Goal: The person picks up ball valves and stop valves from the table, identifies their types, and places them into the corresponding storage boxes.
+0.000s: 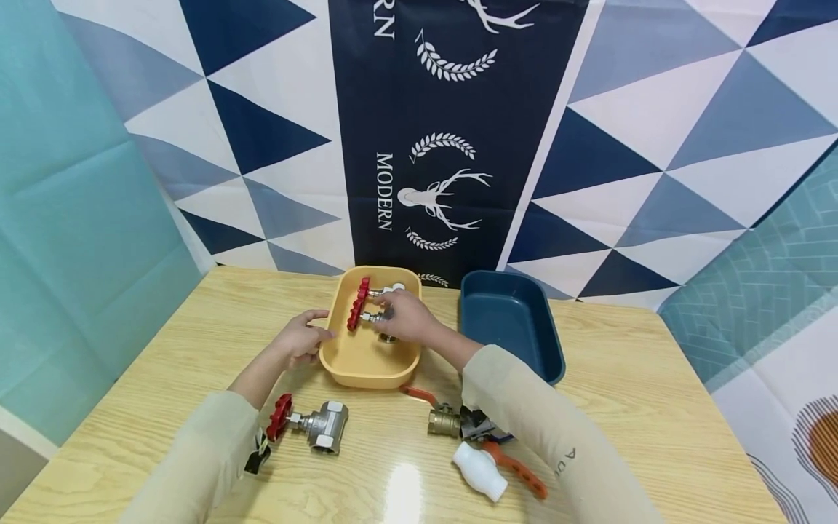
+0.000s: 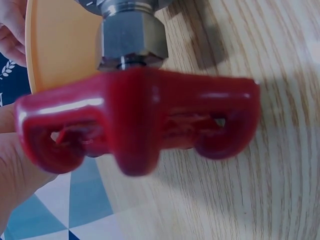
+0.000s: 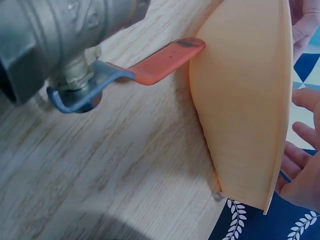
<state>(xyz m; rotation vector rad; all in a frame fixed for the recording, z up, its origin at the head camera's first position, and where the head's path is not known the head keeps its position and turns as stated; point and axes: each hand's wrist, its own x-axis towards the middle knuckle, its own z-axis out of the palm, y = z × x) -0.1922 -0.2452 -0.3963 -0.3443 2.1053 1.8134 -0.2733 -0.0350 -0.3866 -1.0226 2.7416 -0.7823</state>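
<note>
My right hand [image 1: 407,316] reaches into the yellow bin [image 1: 366,372] and grips the metal body of a gate valve with a red handwheel [image 1: 355,316]; the palm hides part of the body. Beside it in the bin lies another red-handwheel valve [image 1: 364,287], toward the back. On the bin's left wall is my left hand [image 1: 302,339], its thumb over the rim and its fingers outside. In the right wrist view, the right hand [image 3: 302,160] shows at the bin's edge. A third red-handwheel valve [image 1: 327,426] lies on the table near my left forearm.
A dark blue bin [image 1: 507,320] stands right of the yellow one. In front lie a brass valve [image 1: 444,422] with an orange lever [image 3: 165,62], and a white plastic valve [image 1: 480,471] with an orange handle. My right sleeve partly covers another lever valve. A patterned cloth hangs behind the table.
</note>
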